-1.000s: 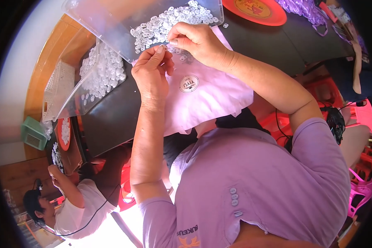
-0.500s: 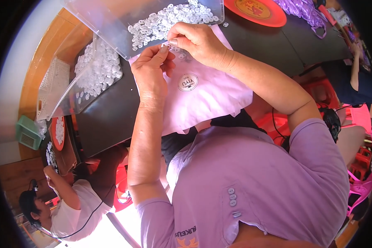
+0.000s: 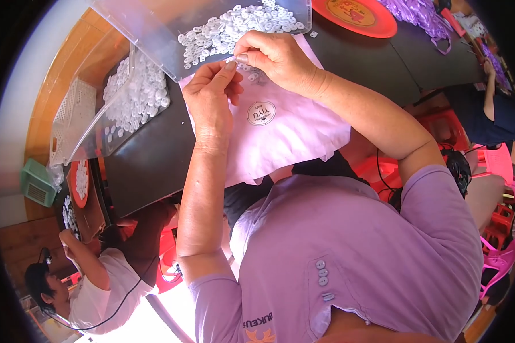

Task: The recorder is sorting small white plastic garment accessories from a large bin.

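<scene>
1. The left hand (image 3: pixel 210 96) is pinching a small white piece (image 3: pixel 232 59) between closed fingers, above the pink cloth (image 3: pixel 294 134).
2. The right hand (image 3: pixel 278 60) is almost meeting it, thumb and index finger closed; what they are gripping cannot be told.
3. Just beyond, a clear bin (image 3: pixel 154 59) is holding many white pieces (image 3: pixel 234 30), its corner jutting near the left hand; a 2nd white heap (image 3: pixel 134 96) is lying further left.
4. A red plate (image 3: pixel 383 28) and purple ribbons (image 3: pixel 419 17) are lying rightward on the dark tabletop (image 3: pixel 372 63).

Round lettered print (image 3: pixel 261 113) on pink cloth (image 3: pixel 294 134); lettering (image 3: pixel 257 320) on shirt (image 3: pixel 377 246)
</scene>
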Action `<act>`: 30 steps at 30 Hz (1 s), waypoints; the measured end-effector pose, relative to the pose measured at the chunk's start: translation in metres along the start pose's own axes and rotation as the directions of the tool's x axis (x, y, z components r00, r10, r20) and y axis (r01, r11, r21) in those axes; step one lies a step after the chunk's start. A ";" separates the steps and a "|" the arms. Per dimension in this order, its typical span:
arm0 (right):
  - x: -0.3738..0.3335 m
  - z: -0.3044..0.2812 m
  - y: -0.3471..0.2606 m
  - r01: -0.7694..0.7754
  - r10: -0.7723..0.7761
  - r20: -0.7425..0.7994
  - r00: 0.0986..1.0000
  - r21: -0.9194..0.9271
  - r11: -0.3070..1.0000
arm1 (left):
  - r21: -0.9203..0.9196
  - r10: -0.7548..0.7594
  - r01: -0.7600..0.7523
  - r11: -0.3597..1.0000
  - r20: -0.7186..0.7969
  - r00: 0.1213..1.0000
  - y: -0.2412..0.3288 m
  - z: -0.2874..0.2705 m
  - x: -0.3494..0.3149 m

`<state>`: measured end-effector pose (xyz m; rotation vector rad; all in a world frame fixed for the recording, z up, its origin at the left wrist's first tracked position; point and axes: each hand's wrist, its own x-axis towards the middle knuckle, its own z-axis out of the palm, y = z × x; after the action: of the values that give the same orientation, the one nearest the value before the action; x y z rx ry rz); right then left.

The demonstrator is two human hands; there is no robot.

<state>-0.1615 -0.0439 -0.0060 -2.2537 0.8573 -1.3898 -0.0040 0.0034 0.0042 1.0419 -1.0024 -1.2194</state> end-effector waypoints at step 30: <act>0.024 -0.033 0.001 -0.402 0.417 0.036 0.908 0.352 0.845 | 0.064 0.025 -0.015 0.998 -0.162 0.986 -0.009 -0.006 0.005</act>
<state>-0.1829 -0.0600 0.0251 -1.6563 0.9488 -1.2696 0.0006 -0.0019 -0.0063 1.1591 -0.9265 -1.0737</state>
